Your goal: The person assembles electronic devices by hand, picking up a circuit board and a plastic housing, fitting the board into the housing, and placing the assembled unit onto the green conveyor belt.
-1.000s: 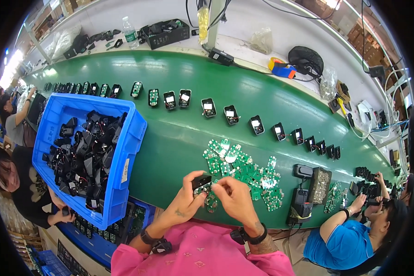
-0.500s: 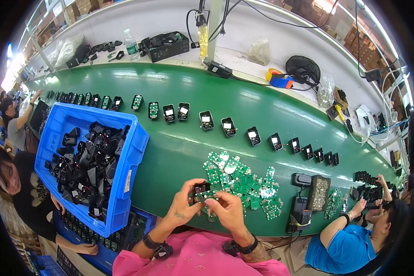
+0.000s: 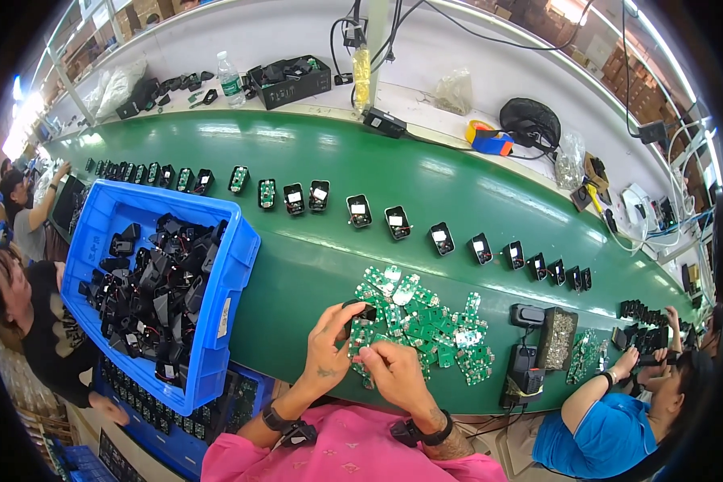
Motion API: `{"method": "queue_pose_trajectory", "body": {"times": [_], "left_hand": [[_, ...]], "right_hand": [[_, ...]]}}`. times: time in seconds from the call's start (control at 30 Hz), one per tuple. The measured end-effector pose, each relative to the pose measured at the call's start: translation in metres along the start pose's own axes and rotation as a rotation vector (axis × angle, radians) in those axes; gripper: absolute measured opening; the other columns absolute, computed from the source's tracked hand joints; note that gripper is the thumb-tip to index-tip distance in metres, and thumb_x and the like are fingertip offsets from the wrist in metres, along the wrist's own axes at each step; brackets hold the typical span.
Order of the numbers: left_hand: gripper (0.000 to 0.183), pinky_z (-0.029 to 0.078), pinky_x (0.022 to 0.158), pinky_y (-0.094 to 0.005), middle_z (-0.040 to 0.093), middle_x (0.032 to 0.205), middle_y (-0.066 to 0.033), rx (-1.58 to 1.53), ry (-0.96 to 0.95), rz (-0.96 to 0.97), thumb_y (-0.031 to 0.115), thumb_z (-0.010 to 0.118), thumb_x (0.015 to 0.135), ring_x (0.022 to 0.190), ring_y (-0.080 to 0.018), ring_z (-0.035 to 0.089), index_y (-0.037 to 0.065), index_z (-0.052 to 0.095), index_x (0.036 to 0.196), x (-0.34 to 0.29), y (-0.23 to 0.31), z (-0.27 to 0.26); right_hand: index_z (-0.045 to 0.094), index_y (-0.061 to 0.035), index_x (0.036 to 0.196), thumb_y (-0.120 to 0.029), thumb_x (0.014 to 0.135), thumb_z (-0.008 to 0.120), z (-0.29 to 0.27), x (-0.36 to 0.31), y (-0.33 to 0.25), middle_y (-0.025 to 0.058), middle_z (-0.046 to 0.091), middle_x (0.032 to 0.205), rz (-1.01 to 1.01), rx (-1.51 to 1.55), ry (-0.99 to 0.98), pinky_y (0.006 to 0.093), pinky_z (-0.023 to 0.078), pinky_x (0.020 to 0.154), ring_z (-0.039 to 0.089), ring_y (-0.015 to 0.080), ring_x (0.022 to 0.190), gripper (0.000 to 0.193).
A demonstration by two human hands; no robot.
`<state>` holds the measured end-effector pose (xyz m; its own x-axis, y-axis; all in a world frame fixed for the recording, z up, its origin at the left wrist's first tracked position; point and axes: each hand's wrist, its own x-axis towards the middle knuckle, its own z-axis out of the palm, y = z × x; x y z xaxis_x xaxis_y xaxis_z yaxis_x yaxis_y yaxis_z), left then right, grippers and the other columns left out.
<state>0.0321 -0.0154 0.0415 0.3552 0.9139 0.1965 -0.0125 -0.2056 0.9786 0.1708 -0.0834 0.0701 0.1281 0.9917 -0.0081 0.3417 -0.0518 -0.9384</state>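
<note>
My left hand (image 3: 329,347) grips a small black plastic housing (image 3: 362,312) in front of my chest. A green circuit board (image 3: 360,328) is at the housing's near side, partly hidden by my fingers. Close beside it, my right hand (image 3: 394,371) is closed, thumb and fingertips pressed together near the board's lower edge. Whatever the right fingers pinch is too small to make out. Just beyond and to the right lies a loose pile of green circuit boards (image 3: 434,328) on the green bench.
A blue crate (image 3: 233,281) full of black housings stands at the left. A row of open black housings (image 3: 398,222) crosses the bench. At right are a black charger-like device (image 3: 524,371) and a box of small metal parts (image 3: 558,337). Co-workers sit on both sides.
The black housing has been tipped more upright in my left hand and shifted slightly up. My right fingers have curled in closer together. The co-worker at left has moved an arm and head.
</note>
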Motion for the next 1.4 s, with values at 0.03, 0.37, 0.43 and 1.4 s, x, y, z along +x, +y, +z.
{"method": "queue_pose_trajectory", "body": {"times": [0.03,0.37,0.43,1.4], "left_hand": [[0.047,0.053,0.082,-0.0264,0.057,0.123,-0.0122,0.066,-0.011,-0.008,-0.007,0.059,0.086,0.101,-0.0173,0.063,0.003,0.057,0.132,-0.001,0.004,-0.001],[0.054,0.051,0.086,-0.0275,0.062,0.120,-0.0122,-0.161,-0.034,-0.209,-0.009,0.051,0.086,0.100,-0.0153,0.062,0.001,0.050,0.139,-0.007,0.005,-0.003],[0.053,0.049,0.090,-0.0267,0.058,0.126,-0.0118,-0.260,-0.074,-0.218,-0.007,0.050,0.088,0.107,-0.0148,0.059,0.000,0.047,0.140,-0.006,0.009,-0.008],[0.035,0.056,0.052,-0.0282,0.062,0.108,-0.0184,-0.028,-0.200,-0.217,-0.002,0.047,0.096,0.060,-0.0178,0.066,-0.005,0.038,0.129,0.003,-0.006,-0.010]], "right_hand": [[0.066,0.0015,0.082,-0.017,0.094,0.062,0.000,0.000,0.000,0.0114,0.059,0.065,0.009,-0.001,-0.006,0.0348,0.042,0.052,0.055,0.0208,0.054,0.022],[0.068,0.0017,0.075,-0.015,0.093,0.065,-0.001,0.006,0.008,0.0089,0.062,0.062,0.016,-0.003,0.118,0.0309,0.041,0.052,0.055,0.0151,0.054,0.025],[0.069,0.0012,0.073,-0.016,0.093,0.065,-0.002,0.007,0.004,0.0097,0.064,0.062,0.001,-0.005,0.140,0.0315,0.042,0.052,0.057,0.0160,0.053,0.027],[0.060,-0.0032,0.129,-0.012,0.096,0.058,0.017,0.026,0.022,0.0168,0.069,0.087,-0.027,-0.002,0.147,0.0366,0.053,0.063,0.068,0.0259,0.067,0.034]]}}
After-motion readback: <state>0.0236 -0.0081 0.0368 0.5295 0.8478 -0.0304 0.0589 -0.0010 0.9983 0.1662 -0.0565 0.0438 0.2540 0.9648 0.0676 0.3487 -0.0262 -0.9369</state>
